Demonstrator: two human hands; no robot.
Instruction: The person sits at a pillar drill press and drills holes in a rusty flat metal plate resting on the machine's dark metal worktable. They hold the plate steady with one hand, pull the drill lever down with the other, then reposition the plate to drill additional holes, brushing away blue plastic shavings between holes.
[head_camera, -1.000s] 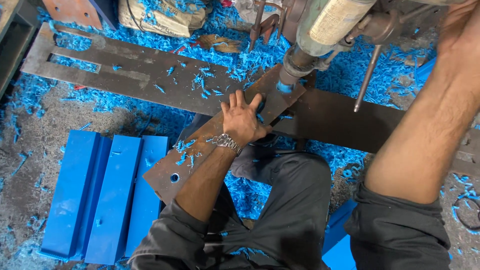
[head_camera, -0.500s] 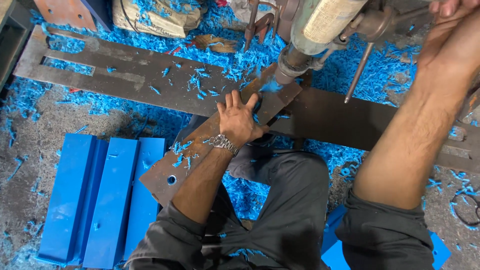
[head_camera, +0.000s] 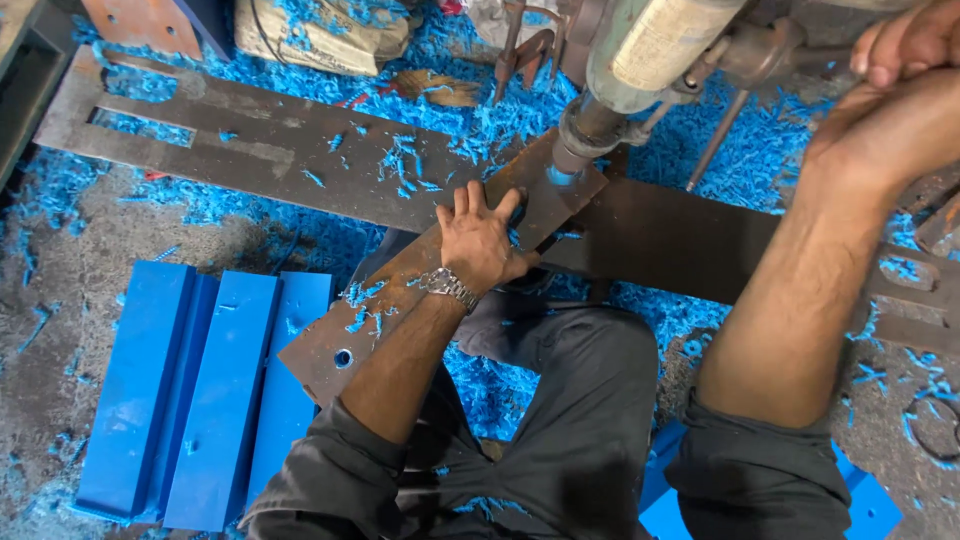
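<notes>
My left hand (head_camera: 482, 243), with a metal wristwatch, presses flat on a rusty brown metal bar (head_camera: 360, 325) that slants from lower left to upper right. The bar's far end lies under the spindle of a drilling machine (head_camera: 620, 75), where a blue piece (head_camera: 562, 177) shows beneath the bit. A drilled hole sits near the bar's near end. My right hand (head_camera: 890, 85) is raised at the upper right, fingers curled around the machine's feed handle, which is mostly hidden by the hand.
A long dark steel frame (head_camera: 300, 160) crosses the floor under the machine. Several blue plastic blocks (head_camera: 200, 390) lie side by side at lower left. Blue shavings (head_camera: 440, 110) cover the ground. My knees in grey trousers (head_camera: 570, 400) fill the bottom middle.
My right arm has swung toward the upper right at the handle. My left hand stays pressed on the bar. The view has shifted slightly.
</notes>
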